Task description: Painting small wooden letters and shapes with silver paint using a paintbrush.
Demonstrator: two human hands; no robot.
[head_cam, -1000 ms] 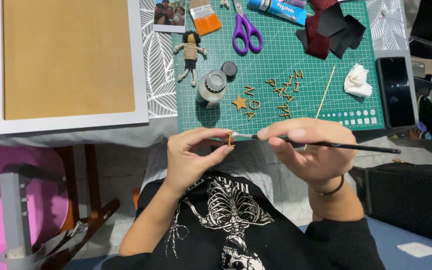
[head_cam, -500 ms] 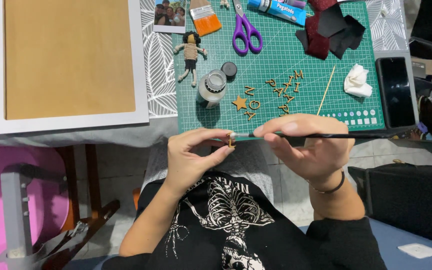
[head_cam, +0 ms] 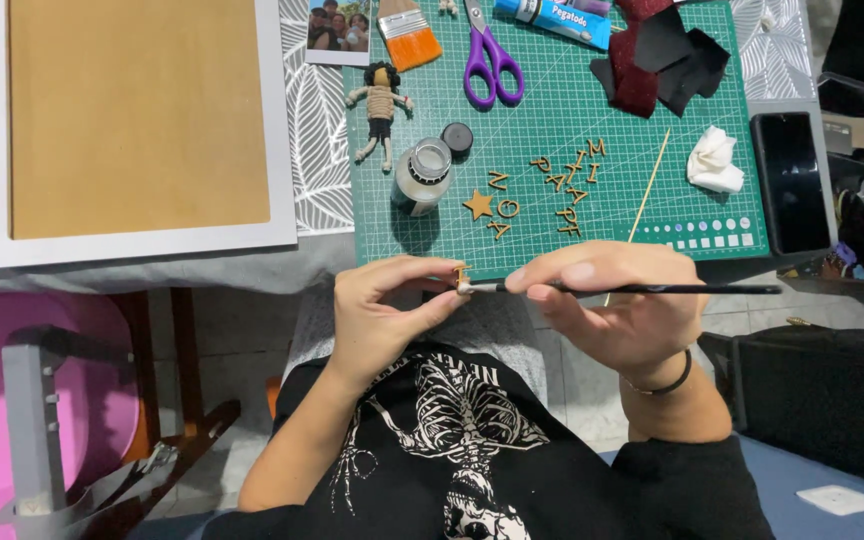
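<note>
My left hand (head_cam: 389, 305) pinches a small wooden letter (head_cam: 462, 272) between thumb and fingertips, just below the front edge of the green cutting mat (head_cam: 552, 140). My right hand (head_cam: 617, 300) holds a thin black paintbrush (head_cam: 672, 289) level, its tip touching the letter. Several more wooden letters (head_cam: 557, 190) and a wooden star (head_cam: 478, 205) lie on the mat. An open glass jar (head_cam: 422, 175) stands beside its black cap (head_cam: 457, 137).
A white-framed brown board (head_cam: 137, 120) fills the left. On the mat lie a yarn doll (head_cam: 380, 110), purple scissors (head_cam: 490, 60), an orange flat brush (head_cam: 410, 35), a glue tube (head_cam: 552, 18), dark felt scraps (head_cam: 662, 55), a wooden skewer (head_cam: 647, 190) and crumpled tissue (head_cam: 714, 160). A black phone (head_cam: 790, 180) lies right.
The brush handle has swung from tilted down-right to level, while both hands stayed together in front of the mat's edge. The left hand keeps its pinch on the letter.
</note>
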